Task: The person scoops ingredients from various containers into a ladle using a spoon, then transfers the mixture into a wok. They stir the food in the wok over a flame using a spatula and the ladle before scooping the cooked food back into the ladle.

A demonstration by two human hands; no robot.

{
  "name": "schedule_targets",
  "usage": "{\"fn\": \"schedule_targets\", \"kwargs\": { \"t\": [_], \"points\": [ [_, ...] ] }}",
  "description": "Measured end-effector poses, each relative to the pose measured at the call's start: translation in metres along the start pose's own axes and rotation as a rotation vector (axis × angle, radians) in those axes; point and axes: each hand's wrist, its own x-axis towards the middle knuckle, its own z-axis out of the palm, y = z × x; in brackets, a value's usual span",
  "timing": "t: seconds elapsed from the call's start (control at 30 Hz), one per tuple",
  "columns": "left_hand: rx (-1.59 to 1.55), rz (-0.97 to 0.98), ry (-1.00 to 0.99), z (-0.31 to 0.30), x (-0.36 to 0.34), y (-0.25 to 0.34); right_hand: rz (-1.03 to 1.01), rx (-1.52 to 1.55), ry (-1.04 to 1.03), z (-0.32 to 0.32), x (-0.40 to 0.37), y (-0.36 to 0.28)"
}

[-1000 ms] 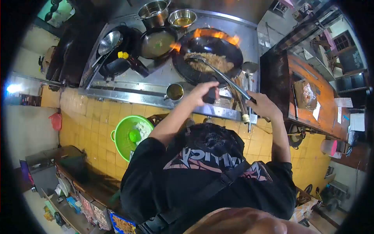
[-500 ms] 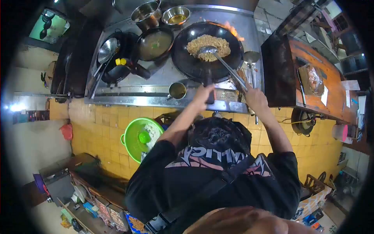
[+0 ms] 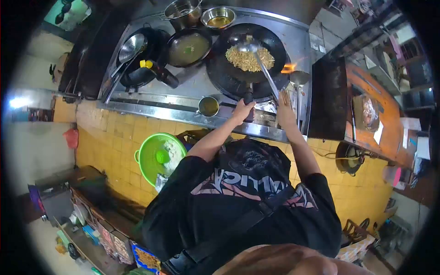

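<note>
My left hand (image 3: 243,112) is wrapped round the dark handle (image 3: 248,97) of a large black wok (image 3: 224,78). Browned noodle-like food (image 3: 250,60) lies in the wok. A long metal ladle (image 3: 266,73) is gripped in my right hand (image 3: 286,114); its bowl is over the far part of the food, slightly blurred. Flames (image 3: 288,68) show at the wok's right edge. A second ladle (image 3: 299,79) rests just right of the wok, close to my right hand.
Left of the wok are a pan of liquid (image 3: 189,48), a bottle with a yellow cap (image 3: 166,77), a strainer (image 3: 131,48) and a metal mug (image 3: 208,106). A steel pot (image 3: 182,14) and bowl (image 3: 218,18) stand behind. A green basin (image 3: 145,160) is below.
The wok has shifted and tilted on the burner, with the food moved in it. The ladle has risen toward the far side. The flames look smaller and lower.
</note>
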Motion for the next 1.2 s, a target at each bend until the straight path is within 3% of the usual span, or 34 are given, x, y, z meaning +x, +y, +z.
{"fn": "schedule_targets", "kwargs": {
  "t": [0.07,0.13,0.2,0.23,0.33,0.37,0.47,0.5,0.53,0.57,0.67,0.7,0.73,0.8,0.83,0.87,0.93,0.97,1.0,1.03,1.07,1.13,1.17,1.2],
  "points": [
    [-0.038,0.015,-0.026,-0.001,-0.002,-0.002,-0.044,-0.006,-0.083,0.024,0.021,0.015],
    [0.100,0.017,0.030,-0.003,-0.006,0.008,-0.067,-0.011,-0.088,-0.057,0.016,0.002],
    [0.102,0.036,0.052,-0.012,0.001,-0.013,-0.062,0.107,-0.145,-0.087,0.002,0.010],
    [0.153,0.057,0.076,-0.016,0.006,-0.012,0.130,0.115,-0.099,-0.078,-0.012,-0.005],
    [0.209,0.001,0.077,-0.017,-0.004,-0.005,-0.288,0.242,0.326,0.081,0.011,0.025],
    [0.220,0.017,0.083,-0.020,0.004,-0.014,-0.091,0.516,-0.043,0.094,0.028,0.022],
    [0.280,0.015,0.105,-0.021,0.005,-0.016,0.139,0.736,-0.567,-0.060,0.028,-0.011],
    [0.319,0.048,0.067,-0.022,0.004,-0.011,0.139,0.738,-0.559,-0.079,0.022,-0.010],
    [0.355,0.080,0.030,-0.023,0.005,-0.008,-0.087,0.510,-0.326,-0.094,0.008,-0.002],
    [0.824,0.275,0.215,-0.034,0.022,-0.028,-0.305,0.271,-0.092,-0.101,-0.004,0.008],
    [0.801,0.179,0.100,-0.037,0.022,-0.020,-0.388,0.268,-0.158,-0.110,-0.019,0.028],
    [0.818,0.155,0.103,-0.040,0.033,-0.027,-0.239,0.211,-0.289,-0.097,-0.014,0.024],
    [0.817,0.152,0.099,-0.038,0.036,-0.028,-0.234,0.210,-0.292,-0.071,-0.010,0.012],
    [0.100,-0.076,-0.012,-0.028,0.038,-0.024,0.015,0.140,-0.146,-0.024,-0.002,-0.013],
    [-0.061,-0.183,-0.045,-0.025,0.036,-0.022,0.024,0.141,-0.156,-0.025,-0.004,-0.011],
    [-0.064,-0.296,-0.025,-0.007,0.007,0.010,-0.061,0.246,-0.217,-0.035,-0.006,-0.009],
    [-0.073,-0.148,0.163,0.017,0.007,0.005,-0.182,0.359,-0.320,-0.080,-0.003,0.008],
    [-0.258,-0.183,0.102,0.041,-0.023,0.028,-0.396,0.359,-0.233,-0.100,-0.003,0.033],
    [-0.439,-0.222,0.040,0.069,-0.068,0.069,-0.157,0.313,-0.416,-0.148,-0.018,0.024],
    [-0.486,-0.275,-0.045,0.080,-0.097,0.095,-0.053,0.265,-0.511,-0.180,-0.027,0.013],
    [-0.536,-0.321,-0.133,0.087,-0.118,0.116,-0.051,0.274,-0.502,-0.174,-0.027,0.019],
    [-0.498,-0.518,-0.202,0.083,-0.134,0.138,-0.308,0.223,-0.267,-0.157,-0.024,0.038],
    [-0.425,-0.507,-0.220,0.067,-0.111,0.124,-0.429,0.181,-0.185,-0.148,-0.023,0.041],
    [-0.365,-0.507,-0.234,0.048,-0.081,0.102,-0.418,0.186,-0.192,-0.148,-0.029,0.036]
  ]
}}
